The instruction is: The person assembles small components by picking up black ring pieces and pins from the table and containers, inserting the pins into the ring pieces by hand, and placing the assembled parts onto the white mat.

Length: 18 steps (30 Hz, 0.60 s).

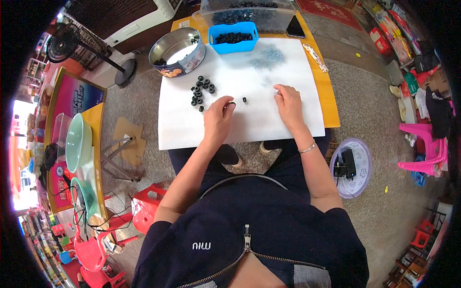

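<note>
We see the left hand (218, 120) over the near half of the white sheet (254, 128) on the worktop (330, 110), its fingers closed on a small black piece (232, 103), of which only a dark edge shows. The right hand (290, 106) is well apart from it, thumb and index finger nearly meeting; something pale shows at the tips, but we cannot tell whether it is gripped. Between the hands, nearer the left, one black part (244, 100) sits on the sheet. Beyond the left hand and to its left we find a loose cluster of black rings (199, 90). Behind them stands a round tin (192, 61), and to its right a blue basket (234, 47) filled with black pieces (234, 38). Blue-grey bits (268, 58) lie scattered right of the basket; a clear bin (269, 19) stands behind it.
</note>
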Available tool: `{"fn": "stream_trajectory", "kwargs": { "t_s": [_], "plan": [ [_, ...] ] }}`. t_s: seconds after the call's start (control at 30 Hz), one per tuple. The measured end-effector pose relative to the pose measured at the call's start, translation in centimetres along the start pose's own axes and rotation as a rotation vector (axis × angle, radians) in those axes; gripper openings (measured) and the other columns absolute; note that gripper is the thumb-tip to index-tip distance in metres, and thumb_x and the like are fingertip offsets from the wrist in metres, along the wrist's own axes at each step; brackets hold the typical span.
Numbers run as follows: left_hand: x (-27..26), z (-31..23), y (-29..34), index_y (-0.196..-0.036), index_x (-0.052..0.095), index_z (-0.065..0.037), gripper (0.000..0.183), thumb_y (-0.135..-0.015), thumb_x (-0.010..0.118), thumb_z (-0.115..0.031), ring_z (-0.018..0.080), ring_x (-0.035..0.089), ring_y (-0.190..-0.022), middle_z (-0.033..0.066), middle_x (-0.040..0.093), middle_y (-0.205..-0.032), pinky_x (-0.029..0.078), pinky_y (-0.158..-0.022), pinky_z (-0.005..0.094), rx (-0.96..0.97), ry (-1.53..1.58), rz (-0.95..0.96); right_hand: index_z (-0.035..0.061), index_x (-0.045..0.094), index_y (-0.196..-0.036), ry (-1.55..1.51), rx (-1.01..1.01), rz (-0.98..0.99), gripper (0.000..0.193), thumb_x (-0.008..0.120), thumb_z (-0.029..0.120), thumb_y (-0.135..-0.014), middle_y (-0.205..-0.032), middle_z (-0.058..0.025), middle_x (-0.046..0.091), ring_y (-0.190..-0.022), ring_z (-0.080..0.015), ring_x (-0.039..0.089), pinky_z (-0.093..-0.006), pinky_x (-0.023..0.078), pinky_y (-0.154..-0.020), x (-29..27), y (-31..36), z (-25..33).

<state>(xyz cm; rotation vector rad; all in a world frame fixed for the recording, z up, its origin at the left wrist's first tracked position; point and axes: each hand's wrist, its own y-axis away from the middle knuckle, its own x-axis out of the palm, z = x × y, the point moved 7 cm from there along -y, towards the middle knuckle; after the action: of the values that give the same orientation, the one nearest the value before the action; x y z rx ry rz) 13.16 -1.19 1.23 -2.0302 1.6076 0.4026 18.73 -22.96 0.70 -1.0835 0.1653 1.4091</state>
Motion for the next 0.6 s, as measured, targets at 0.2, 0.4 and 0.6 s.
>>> {"fn": "stream_trajectory", "kwargs": {
  "t_s": [0.2,0.4,0.6],
  "plan": [
    [0.6,-0.2,-1.6,-0.096,0.064,-0.005,0.016,-0.081,0.059,-0.009,0.0318,0.054,-0.091,0.0133,0.061,-0.092,0.044,-0.08,0.0402,0.137,-0.407,-0.009,0.0035,0.06,-0.091,-0.105,0.091,-0.045,0.015,0.064,0.005,-0.077,-0.082,-0.0089,0.061,-0.077,-0.0225,0.057,-0.0331,0.046,-0.071,0.0,0.3,-1.3],
    [0.6,-2.7,-2.0,-0.095,0.065,-0.006,0.016,-0.081,0.06,-0.008,0.0305,0.053,-0.096,0.0127,0.058,-0.102,0.044,-0.081,0.0392,0.246,-0.406,-0.172,0.0027,0.064,-0.093,-0.237,0.18,-0.088,0.014,0.064,0.003,-0.079,-0.086,-0.0069,0.064,-0.075,-0.0143,0.06,-0.026,0.048,-0.068,-0.1,0.7,-2.5],
    [7.6,-4.7,-3.7,-0.1,0.065,-0.002,0.02,-0.083,0.062,-0.012,0.0258,0.062,-0.073,0.0173,0.064,-0.089,0.049,-0.069,0.0334,0.017,0.129,0.166,0.0041,0.063,-0.092,-0.465,0.299,-0.091,0.013,0.063,0.004,-0.079,-0.087,-0.0088,0.064,-0.077,-0.0189,0.062,-0.0285,0.05,-0.069,-0.2,0.9,-2.5]
  ]
}}
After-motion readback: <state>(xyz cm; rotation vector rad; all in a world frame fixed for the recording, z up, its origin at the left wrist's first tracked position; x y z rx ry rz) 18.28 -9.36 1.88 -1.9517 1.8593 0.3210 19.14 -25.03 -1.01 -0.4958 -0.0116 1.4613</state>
